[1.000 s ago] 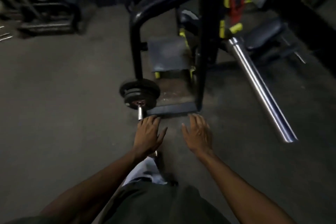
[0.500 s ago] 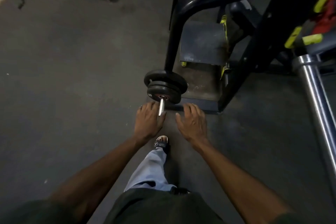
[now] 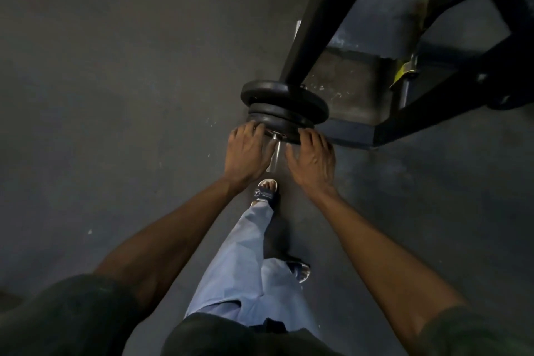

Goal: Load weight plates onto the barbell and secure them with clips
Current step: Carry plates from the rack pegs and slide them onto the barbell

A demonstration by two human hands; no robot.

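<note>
Three black weight plates [image 3: 284, 107] sit stacked on the barbell's chrome sleeve [image 3: 274, 154], whose free end points toward me. My left hand [image 3: 248, 153] grips the left edge of the nearest plate, fingers curled over its rim. My right hand [image 3: 313, 160] grips the right edge of the same plate. The sleeve end shows between my two hands. No clip is in view.
A black gym machine frame [image 3: 315, 17] rises just behind the plates, its base beam [image 3: 355, 133] lying on the floor to the right of my right hand. Yellow fittings [image 3: 404, 72] show on the machine. My sandalled foot [image 3: 267, 192] stands on the dark rubber floor [image 3: 115, 95] below the sleeve.
I have leaned in closer. Both hands moved forward from beside the sleeve end to the nearest plate and now curl round its edges.
</note>
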